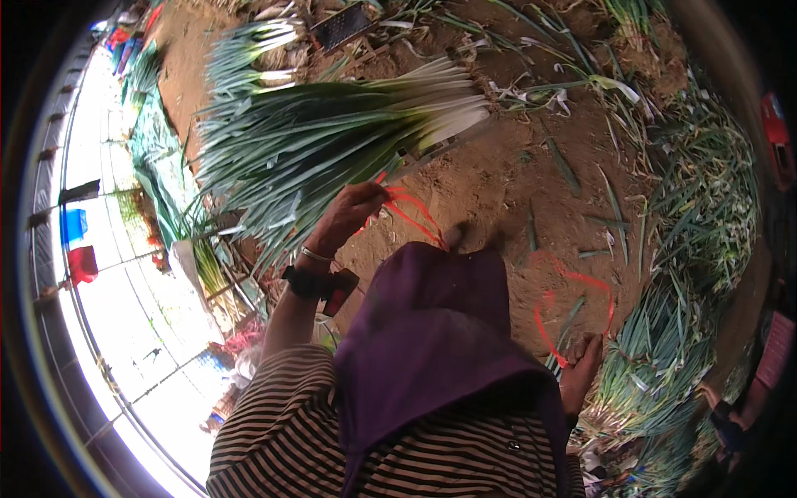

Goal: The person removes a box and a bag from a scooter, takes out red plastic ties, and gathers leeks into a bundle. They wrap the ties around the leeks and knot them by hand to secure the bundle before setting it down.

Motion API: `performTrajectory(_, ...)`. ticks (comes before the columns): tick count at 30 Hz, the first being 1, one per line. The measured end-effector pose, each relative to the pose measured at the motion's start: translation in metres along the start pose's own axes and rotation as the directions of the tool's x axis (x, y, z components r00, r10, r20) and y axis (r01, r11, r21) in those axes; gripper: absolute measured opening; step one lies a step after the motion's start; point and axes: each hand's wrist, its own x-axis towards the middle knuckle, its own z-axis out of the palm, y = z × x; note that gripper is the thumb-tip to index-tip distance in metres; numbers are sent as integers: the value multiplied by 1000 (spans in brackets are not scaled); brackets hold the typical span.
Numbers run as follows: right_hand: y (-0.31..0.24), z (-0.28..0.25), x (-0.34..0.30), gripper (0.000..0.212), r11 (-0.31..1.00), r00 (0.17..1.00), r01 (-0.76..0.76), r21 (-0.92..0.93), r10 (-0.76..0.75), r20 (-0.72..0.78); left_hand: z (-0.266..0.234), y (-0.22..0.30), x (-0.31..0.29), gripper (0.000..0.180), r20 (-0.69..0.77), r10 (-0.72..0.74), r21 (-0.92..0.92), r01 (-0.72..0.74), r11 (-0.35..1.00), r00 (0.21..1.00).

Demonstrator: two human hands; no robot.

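My left hand (353, 214), with a bracelet and a dark band at its wrist, is closed on a loop of red twine (419, 217). It is raised beside the near edge of a big pile of long green onions (349, 124), whose white ends point right and green leaves fan left. My right hand (583, 365) is held low on the right, its fingers closed on another curved length of red twine (613, 307). That strand arches up over the soil and is partly blurred. Whether the two strands join cannot be made out.
Loose leaves and green onion trimmings (701, 199) heap along the right side. A smaller onion bunch (249, 50) and a dark crate (342, 26) lie at the far side. Bare soil (498, 183) stretches between. Another person's arm (751, 398) shows at the right rim.
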Motion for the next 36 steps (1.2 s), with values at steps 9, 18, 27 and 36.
performTrajectory(9, -48, 41, 60, 31, 992, 961, -32, -119, 64, 269, 25, -7, -25, 17, -309, -16, -54, -1, 999, 951)
performTrajectory(18, -87, 44, 121, 31, 959, 953, 31, -282, 57, 299, -179, 98, -3, 22, -621, 635, 469, -431, 771, 459)
performTrajectory(27, -109, 103, 125, 31, 887, 934, 166, -432, -1, 357, -325, 219, -176, 15, -156, 981, 422, 906, -42, 118)
performTrajectory(36, -109, 153, 150, 33, 902, 856, 122, -414, 115, 504, -156, -42, -114, 13, -836, 517, 546, 378, 748, 183)
